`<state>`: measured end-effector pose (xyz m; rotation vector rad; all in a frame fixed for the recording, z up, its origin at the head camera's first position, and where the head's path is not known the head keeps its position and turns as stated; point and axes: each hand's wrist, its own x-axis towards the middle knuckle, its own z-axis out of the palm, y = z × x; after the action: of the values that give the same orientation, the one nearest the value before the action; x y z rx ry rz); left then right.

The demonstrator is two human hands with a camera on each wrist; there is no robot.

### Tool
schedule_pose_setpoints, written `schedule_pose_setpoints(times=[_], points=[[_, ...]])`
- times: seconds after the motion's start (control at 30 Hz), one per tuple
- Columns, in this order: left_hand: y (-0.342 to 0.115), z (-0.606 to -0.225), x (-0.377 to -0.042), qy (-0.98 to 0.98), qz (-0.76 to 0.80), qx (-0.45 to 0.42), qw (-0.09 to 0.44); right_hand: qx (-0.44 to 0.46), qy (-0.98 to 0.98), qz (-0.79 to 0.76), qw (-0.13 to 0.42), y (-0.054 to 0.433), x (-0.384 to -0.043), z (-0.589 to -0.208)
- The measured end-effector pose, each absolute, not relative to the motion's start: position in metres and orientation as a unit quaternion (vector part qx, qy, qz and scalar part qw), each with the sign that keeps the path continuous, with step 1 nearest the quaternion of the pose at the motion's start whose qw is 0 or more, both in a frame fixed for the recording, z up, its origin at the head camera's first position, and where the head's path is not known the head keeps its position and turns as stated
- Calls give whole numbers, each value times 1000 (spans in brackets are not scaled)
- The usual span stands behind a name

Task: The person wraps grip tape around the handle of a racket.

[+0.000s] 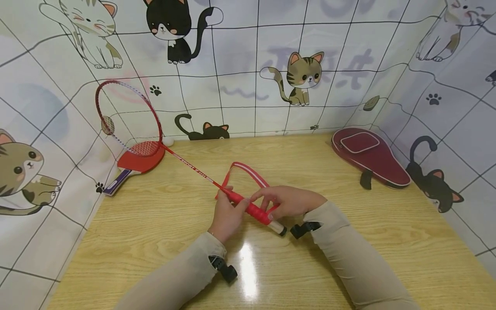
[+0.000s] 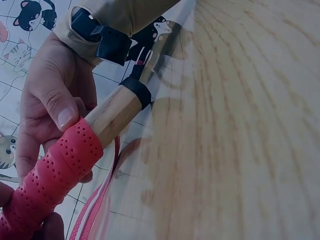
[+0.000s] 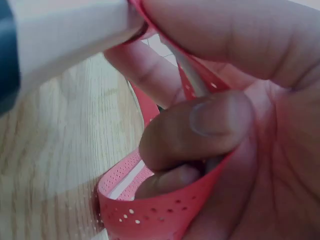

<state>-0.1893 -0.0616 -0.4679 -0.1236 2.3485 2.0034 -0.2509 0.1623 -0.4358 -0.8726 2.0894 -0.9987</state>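
Note:
A red badminton racket lies across the wooden table, its head leaning on the left wall. My left hand grips the handle where red perforated grip tape is wound on. Below the wrap the handle is bare wood, ending in a black cap. My right hand sits beside the handle's end and pinches the loose red tape between thumb and fingers. The free tape rises in a loop behind both hands.
A red table tennis paddle and a white ball lie at the back left under the racket head. A maroon paddle case lies at the back right. Cat-printed walls close in the table on three sides.

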Motion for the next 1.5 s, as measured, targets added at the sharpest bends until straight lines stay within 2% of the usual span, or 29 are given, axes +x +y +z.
schedule_pose_setpoints(times=[0.2,0.47,0.83,1.17,1.5], points=[[-61,-467,-189,748,662,-41,31,-345,774,-395,356,165,-253,-436],[-62,-467,-190,749,661,-45,27,-357,774,-396,342,162,-253,-439],[-62,-466,-190,748,661,-46,34,-340,769,-406,357,158,-251,-437],[-64,-469,-188,780,625,-27,12,-335,796,-389,320,155,-249,-438],[-63,-467,-188,770,637,-38,17,-339,777,-405,343,157,-250,-438]])
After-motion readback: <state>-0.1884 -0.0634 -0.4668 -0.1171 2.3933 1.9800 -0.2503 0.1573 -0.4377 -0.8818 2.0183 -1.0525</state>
